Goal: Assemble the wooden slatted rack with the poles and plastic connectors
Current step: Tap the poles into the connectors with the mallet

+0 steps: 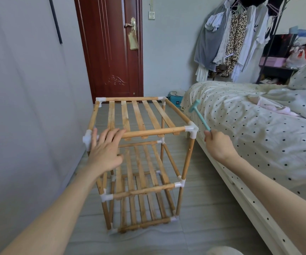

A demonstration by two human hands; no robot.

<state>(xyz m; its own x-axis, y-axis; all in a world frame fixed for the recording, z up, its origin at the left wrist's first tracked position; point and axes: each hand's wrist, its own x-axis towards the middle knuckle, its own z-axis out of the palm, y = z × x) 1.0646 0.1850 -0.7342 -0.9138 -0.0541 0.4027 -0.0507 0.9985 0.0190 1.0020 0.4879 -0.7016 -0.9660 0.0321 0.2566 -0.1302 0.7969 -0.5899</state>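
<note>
**Head view: three-tier rack upright, mallet raised beside its near right corner**

Head-camera footage shows the wooden slatted rack (pixel 141 155) standing upright on the grey tiled floor (pixel 200 208), between a pale wall (pixel 28 107) on the left and a bed (pixel 259 126) with a dotted cover on the right. Three slatted shelves are seen stacked one above another, joined by wooden poles (pixel 187 159) and white plastic connectors (pixel 191 130) at the corners.

The left hand (pixel 105 150) is laid flat on the top tier at its near left corner, with fingers straight and slightly spread; the fingertips lie over the front pole and the edge of the corner connector there. Nothing is gripped by it.

The right hand (pixel 217 144) is held just to the right of the rack's near right corner, above the bed edge. Its fingers are curled round the lower end of a small teal mallet (pixel 200 115), whose handle is tilted up and to the left so that the head is raised above and slightly right of the corner connector, apart from it.

A dark red door (pixel 111 52) is seen behind the rack, and hung clothes (pixel 231 43) are visible beyond the bed.
</note>
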